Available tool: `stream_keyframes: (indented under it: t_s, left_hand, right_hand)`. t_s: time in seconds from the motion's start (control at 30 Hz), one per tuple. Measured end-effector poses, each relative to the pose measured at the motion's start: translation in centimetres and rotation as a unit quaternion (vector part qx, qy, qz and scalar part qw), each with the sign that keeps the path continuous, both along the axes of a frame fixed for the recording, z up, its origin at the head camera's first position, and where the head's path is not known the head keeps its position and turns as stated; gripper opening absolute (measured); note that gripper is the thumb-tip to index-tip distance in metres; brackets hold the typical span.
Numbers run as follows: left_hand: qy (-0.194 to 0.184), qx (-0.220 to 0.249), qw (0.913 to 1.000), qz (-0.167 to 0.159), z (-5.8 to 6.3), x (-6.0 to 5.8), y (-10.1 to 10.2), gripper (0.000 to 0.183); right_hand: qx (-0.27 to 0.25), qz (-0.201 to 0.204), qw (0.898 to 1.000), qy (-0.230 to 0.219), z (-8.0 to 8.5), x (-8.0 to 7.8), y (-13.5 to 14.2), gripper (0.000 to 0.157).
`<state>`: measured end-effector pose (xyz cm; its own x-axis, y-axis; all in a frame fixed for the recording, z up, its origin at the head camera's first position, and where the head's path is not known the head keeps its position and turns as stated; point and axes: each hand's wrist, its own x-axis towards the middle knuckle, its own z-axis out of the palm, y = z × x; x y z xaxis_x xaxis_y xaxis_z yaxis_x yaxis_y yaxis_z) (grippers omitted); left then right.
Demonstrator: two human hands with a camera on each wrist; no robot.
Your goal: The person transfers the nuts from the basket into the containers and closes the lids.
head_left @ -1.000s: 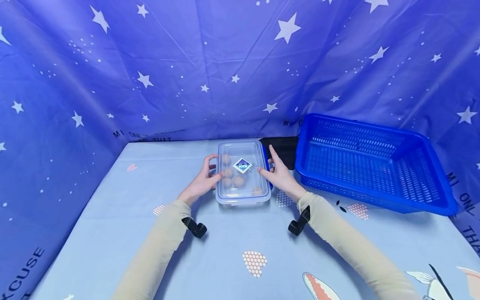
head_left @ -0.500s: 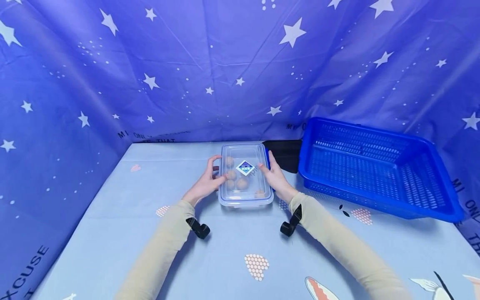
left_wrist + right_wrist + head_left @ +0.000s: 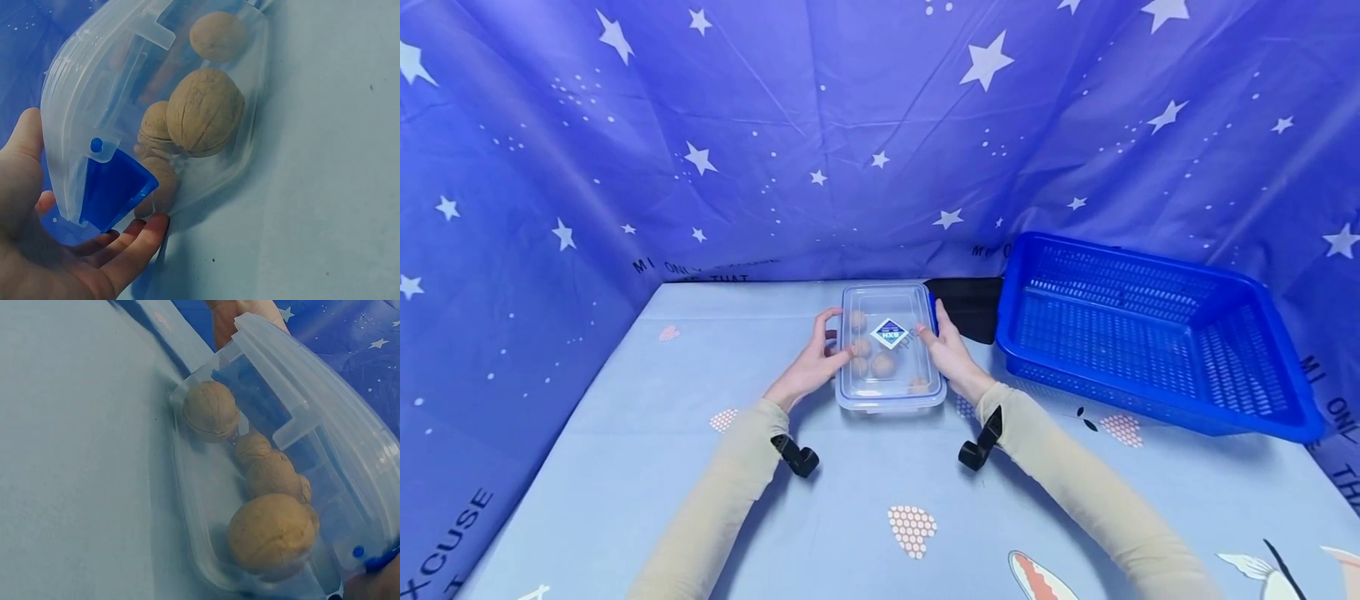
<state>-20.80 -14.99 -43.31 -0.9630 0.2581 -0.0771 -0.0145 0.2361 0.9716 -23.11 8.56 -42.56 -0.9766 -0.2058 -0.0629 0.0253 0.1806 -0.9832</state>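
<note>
A clear plastic food container (image 3: 887, 302) with a lid sits mid-table, several walnuts (image 3: 205, 112) visible through its walls. My left hand (image 3: 808, 362) grips its left side, thumb over the lid's edge and fingers lower down. In the left wrist view, those fingertips lie at the lower wall beside a blue latch (image 3: 119, 190) that stands out at an angle. On the opposite side, my right hand (image 3: 953, 354) holds the container, thumb on the lid and fingers along the side. Its lower fingers are hidden in the head view. The lid carries a blue-and-white diamond label (image 3: 890, 334).
A large blue perforated plastic basket (image 3: 1150, 333) stands to the right. Between it and the container lies a flat black item (image 3: 967, 308). A light blue patterned cloth (image 3: 842, 500) covers the table; a star-printed blue curtain (image 3: 820, 108) hangs behind and at the sides.
My right hand's fingers have closed in against the container's right side, and the wrist has shifted slightly left. My left hand keeps its hold. The head view has moved a little.
</note>
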Motion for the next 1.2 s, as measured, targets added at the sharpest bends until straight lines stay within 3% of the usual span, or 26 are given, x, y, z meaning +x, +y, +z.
stream_keyframes:
  t_s: [0.3,0.8,1.07,1.2]
  left_hand:
    - [0.0,-0.004,1.0,0.003,-0.3,0.0,0.0,0.073]
    - [-0.008,0.034,0.9977,0.057,-0.6,0.4,0.5,0.079]
    - [0.061,0.016,0.992,0.11,-0.3,0.9,1.3,0.092]
    - [0.034,0.028,0.9918,0.12,-0.2,0.9,1.8,0.088]
  right_hand:
    - [0.015,-0.009,1.0,0.017,-0.2,0.0,-0.2,0.064]
    - [-0.015,-0.008,1.0,0.002,-0.7,0.1,0.5,0.067]
    - [-0.052,-0.01,0.999,0.01,-1.2,-0.2,0.7,0.067]
    - [-0.061,-0.018,0.998,0.018,-1.2,-0.3,0.6,0.067]
